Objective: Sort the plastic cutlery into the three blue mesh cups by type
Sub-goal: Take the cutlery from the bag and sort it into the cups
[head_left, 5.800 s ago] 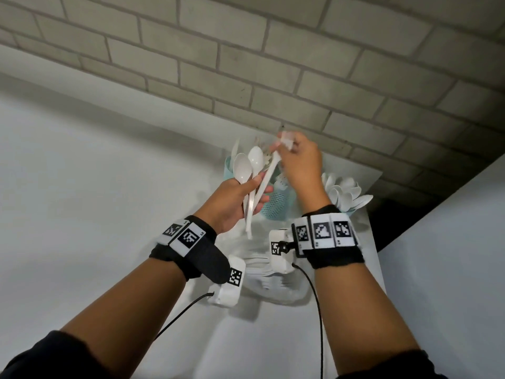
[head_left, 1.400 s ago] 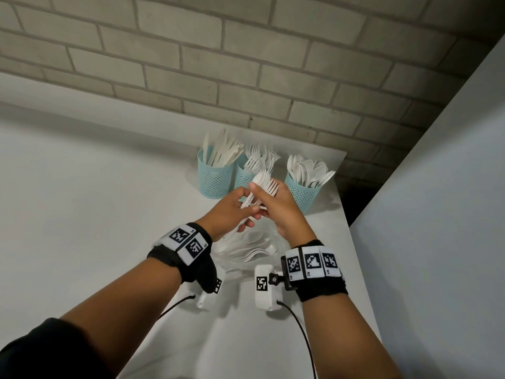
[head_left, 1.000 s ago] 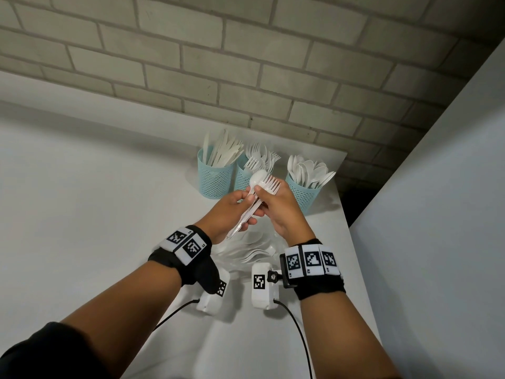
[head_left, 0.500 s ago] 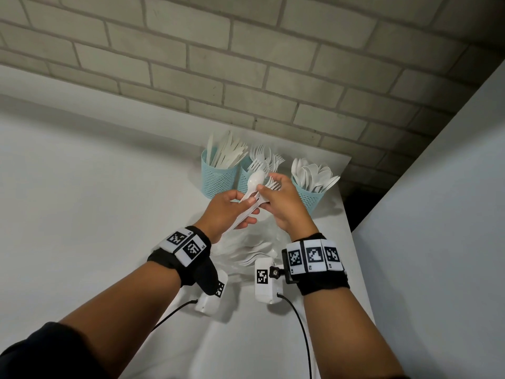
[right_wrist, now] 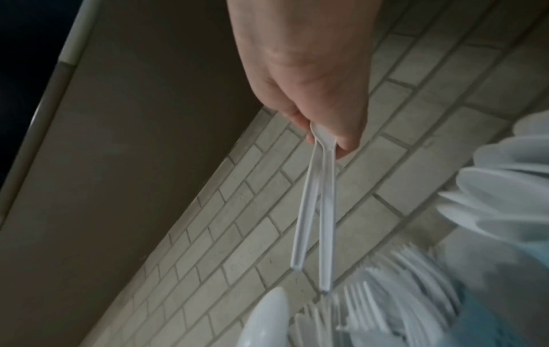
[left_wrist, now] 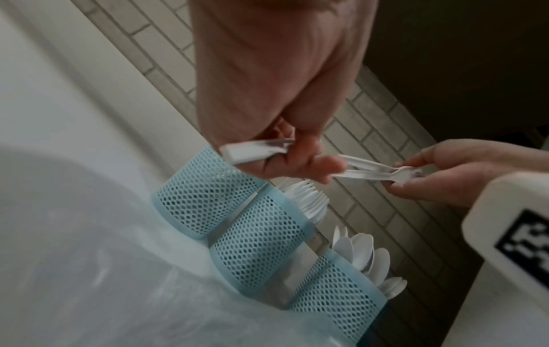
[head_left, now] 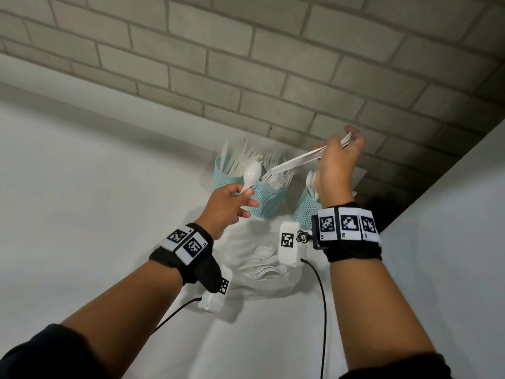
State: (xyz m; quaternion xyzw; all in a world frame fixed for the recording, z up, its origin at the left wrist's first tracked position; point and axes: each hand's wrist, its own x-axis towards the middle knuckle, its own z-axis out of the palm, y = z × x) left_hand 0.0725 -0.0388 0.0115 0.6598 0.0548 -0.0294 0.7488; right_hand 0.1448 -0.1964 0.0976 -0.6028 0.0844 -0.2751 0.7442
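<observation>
Along the wall, cups (head_left: 269, 198) of sorted cutlery; left hand (head_left: 224, 206) gripping spoon (head_left: 250, 175), right hand (head_left: 337, 162) pinching forks (head_left: 295, 161).

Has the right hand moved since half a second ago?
Yes. The right hand rose up and rightward, from before the middle blue mesh cup to above it.

Plain indoor corner: white table (head_left: 82, 187) (painted brick wall (head_left: 246, 64))

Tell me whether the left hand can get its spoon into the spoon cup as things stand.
Probably not directly: the right hand with its forks hangs in front of the spoon cup, between it and the left hand holding the spoon.
</observation>
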